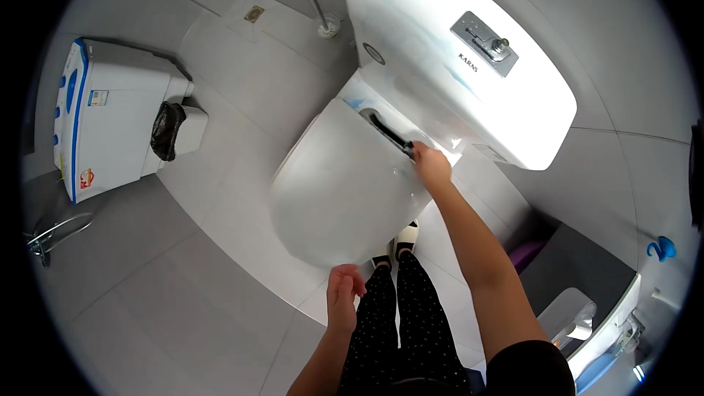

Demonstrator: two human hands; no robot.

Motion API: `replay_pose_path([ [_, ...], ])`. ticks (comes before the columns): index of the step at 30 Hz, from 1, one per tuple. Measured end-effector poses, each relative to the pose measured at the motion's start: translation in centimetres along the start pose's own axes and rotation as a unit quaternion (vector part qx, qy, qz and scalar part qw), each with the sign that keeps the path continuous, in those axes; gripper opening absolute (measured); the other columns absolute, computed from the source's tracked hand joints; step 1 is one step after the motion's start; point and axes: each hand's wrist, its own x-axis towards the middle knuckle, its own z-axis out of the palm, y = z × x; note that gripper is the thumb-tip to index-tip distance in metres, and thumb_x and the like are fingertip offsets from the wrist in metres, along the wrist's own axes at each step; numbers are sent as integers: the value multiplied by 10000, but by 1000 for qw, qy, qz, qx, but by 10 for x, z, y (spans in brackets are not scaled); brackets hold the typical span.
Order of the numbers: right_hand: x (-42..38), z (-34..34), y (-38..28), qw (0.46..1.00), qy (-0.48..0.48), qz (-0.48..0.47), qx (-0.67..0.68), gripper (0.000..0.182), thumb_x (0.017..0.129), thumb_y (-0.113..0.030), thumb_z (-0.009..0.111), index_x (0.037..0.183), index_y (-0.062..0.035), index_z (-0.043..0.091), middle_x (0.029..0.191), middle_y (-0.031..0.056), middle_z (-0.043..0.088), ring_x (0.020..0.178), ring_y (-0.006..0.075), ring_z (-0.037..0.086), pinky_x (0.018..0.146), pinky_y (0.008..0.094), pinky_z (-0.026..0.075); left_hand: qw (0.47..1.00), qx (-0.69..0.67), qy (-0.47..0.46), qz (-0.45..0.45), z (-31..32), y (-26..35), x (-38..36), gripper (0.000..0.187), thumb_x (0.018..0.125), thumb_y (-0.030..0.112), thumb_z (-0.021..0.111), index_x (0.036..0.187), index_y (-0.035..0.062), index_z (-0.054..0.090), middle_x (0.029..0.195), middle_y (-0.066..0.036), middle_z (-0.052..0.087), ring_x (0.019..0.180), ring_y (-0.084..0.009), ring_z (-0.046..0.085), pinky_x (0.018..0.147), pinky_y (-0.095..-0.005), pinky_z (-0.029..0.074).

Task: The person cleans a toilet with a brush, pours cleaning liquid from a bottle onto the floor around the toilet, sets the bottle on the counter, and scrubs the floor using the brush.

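right hand (431,167) reached to the back of the closed toilet lid (345,191), fingers curled around a dark brush (389,132) lying at the hinge below the tank (455,59). left hand (343,295) hung loosely open, empty, beside the lid's front edge.

dark brush (389,133), across toilet hinge (lid shut)
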Motion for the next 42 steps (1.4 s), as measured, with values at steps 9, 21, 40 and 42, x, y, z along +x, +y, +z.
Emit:
replay_pose_path([
  [9, -12, -1, 9, 999, 7, 36, 26, 220, 857, -177, 510, 1032, -193, 642, 758, 149, 652, 740, 350, 633, 646, 459, 495, 1000, -8, -2, -1, 3, 4, 4, 220, 974, 155, 360, 1119, 36, 473, 822, -52, 523, 705, -112, 456, 667, -252, 413],
  [21, -12, 7, 25, 994, -33, 72, 78, 175, 889, -215, 507, 1000, -162, 632, 842, 154, 656, 788, 364, 624, 672, 472, 489, 1000, 11, 6, 4, 1, 5, 5, 215, 971, 157, 347, 1101, 59, 487, 824, -46, 529, 697, -119, 461, 648, -259, 396],
  [40, -12, -27, 22, 993, -91, 66, -25, 196, 893, -231, 500, 1031, -205, 637, 887, 117, 662, 831, 329, 629, 702, 439, 501, 999, 46, -29, 5, 14, 12, -6, 213, 976, 171, 344, 1092, 54, 479, 827, -42, 527, 691, -113, 450, 647, -256, 385],
  [42, -18, -36, 37, 989, -116, 62, -69, 206, 897, -236, 496, 1054, -219, 627, 905, 106, 664, 843, 319, 632, 707, 439, 500, 998, 47, -34, 12, 15, 12, -5, 212, 976, 174, 347, 1093, 56, 479, 825, -40, 525, 690, -112, 448, 646, -256, 383],
])
